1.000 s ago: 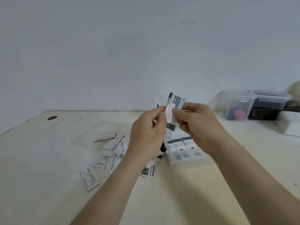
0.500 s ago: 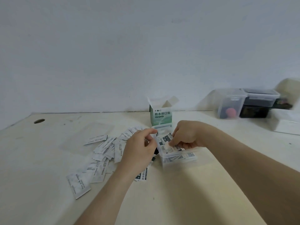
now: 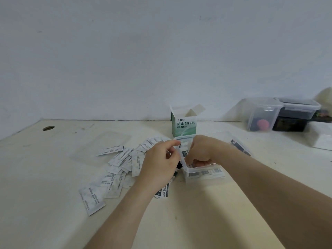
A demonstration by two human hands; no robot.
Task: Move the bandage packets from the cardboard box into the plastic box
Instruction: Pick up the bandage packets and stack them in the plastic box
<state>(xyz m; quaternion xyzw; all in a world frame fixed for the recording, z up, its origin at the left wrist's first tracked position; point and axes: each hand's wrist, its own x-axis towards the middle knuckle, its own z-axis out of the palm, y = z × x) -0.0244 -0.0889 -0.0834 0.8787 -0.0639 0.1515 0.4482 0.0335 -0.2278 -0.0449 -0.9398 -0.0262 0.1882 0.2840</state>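
A clear plastic box (image 3: 202, 170) stands mid-table with bandage packets (image 3: 206, 174) stacked inside, seen through its front wall. My right hand (image 3: 201, 151) is down inside the box, fingers curled onto a few packets there; those packets are mostly hidden under the hand. My left hand (image 3: 159, 164) is at the box's left side, thumb and forefinger pinching its rim. The green and white cardboard box (image 3: 184, 125) stands just behind, flaps open. Several loose packets (image 3: 118, 168) lie scattered on the table left of the box.
A clear lid (image 3: 102, 146) lies flat at the left beyond the loose packets. Clear lidded containers (image 3: 262, 115) and a dark one (image 3: 289, 124) stand at the back right, a white box (image 3: 321, 141) near the right edge. A cable hole (image 3: 48, 128) is at far left.
Both hands held a small stack of packets up in the air; the right hand has since brought it down into the plastic box, and the left hand has dropped to the box's left rim.
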